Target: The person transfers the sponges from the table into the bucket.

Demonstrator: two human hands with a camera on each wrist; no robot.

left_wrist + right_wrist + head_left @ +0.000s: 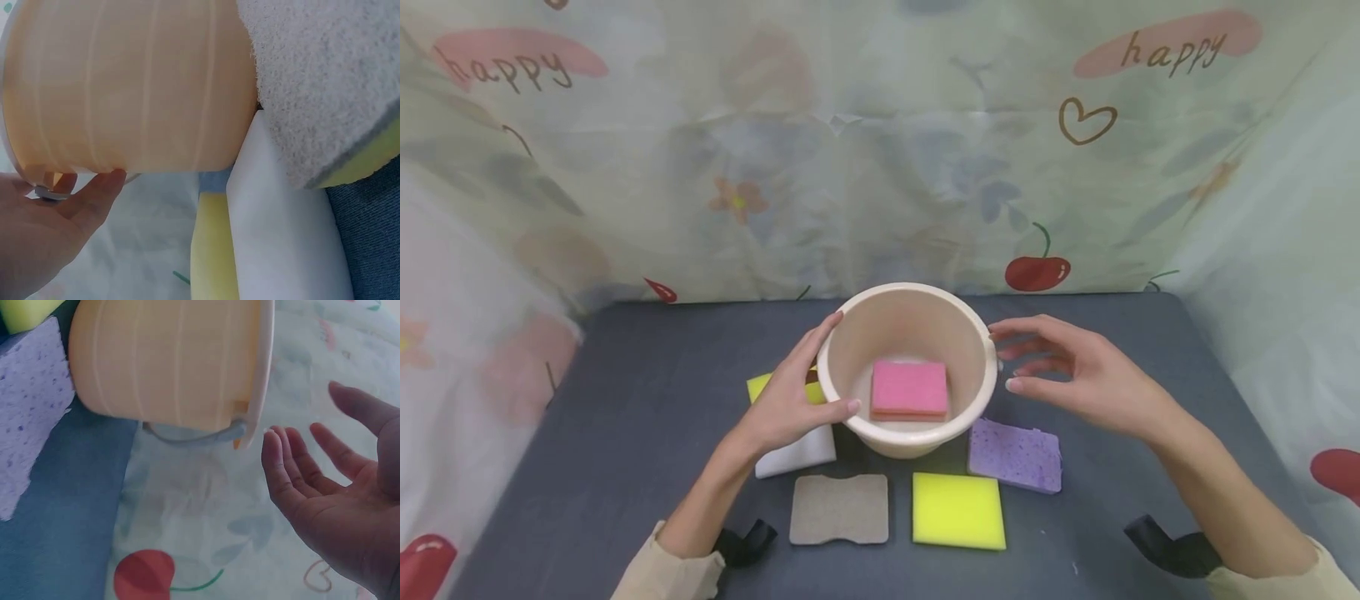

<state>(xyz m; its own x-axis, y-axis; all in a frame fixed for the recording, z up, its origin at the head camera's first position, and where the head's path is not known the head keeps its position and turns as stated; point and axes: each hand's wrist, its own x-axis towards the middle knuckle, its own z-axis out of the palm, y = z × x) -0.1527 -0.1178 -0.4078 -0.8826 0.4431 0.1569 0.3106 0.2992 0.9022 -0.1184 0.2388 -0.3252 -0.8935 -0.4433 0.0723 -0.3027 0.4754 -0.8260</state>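
A cream bucket (910, 437) stands among sponges, and a pink sponge (909, 387) lies inside on its bottom. My left hand (793, 387) holds the bucket's left side near the rim, thumb at the front and fingers farther back; the left wrist view shows fingertips (115, 179) against the ribbed wall. My right hand (1075, 367) is beside the right rim, fingers slightly bent and the palm holding nothing. In the right wrist view, a gap separates its fingertips (273, 440) from the rim, and the bucket's grey handle (194, 436) hangs along the outside.
In front of the bucket lie a grey-brown scrub pad (838, 510) and a yellow sponge (958, 511). A purple sponge (1015, 455) is at the right front. White (797, 454) and yellow (758, 385) sponges are partly hidden behind my left hand. A printed curtain (880, 208) borders the dark tabletop (647, 400).
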